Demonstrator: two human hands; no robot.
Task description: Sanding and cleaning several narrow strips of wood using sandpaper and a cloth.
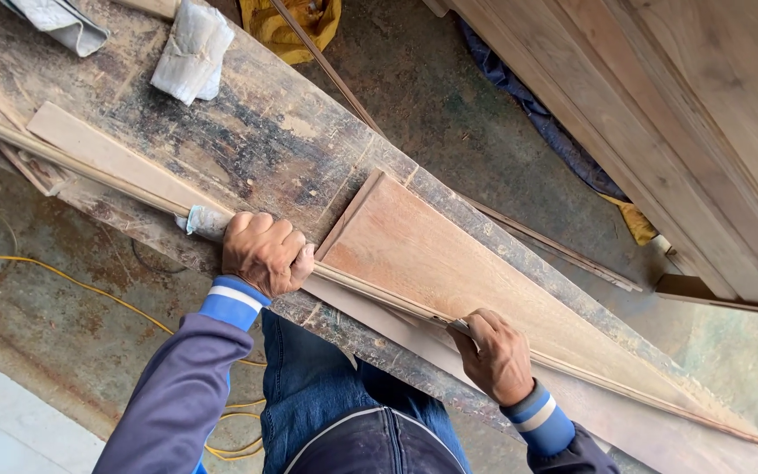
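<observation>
While both hands clamp a thin strip (379, 294), workbench (247, 132) sits on concrete floor (449, 96) w/ boards

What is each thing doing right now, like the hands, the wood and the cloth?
left hand: closed in a fist, pressing a pale cloth onto the strip
pale cloth: bunched under the left hand
right hand: gripping the strip's edge
thin wooden strip: lying along the bench
reddish board: lying flat on the bench
workbench: stained, dusty
folded rag: lying loose on the bench
</observation>
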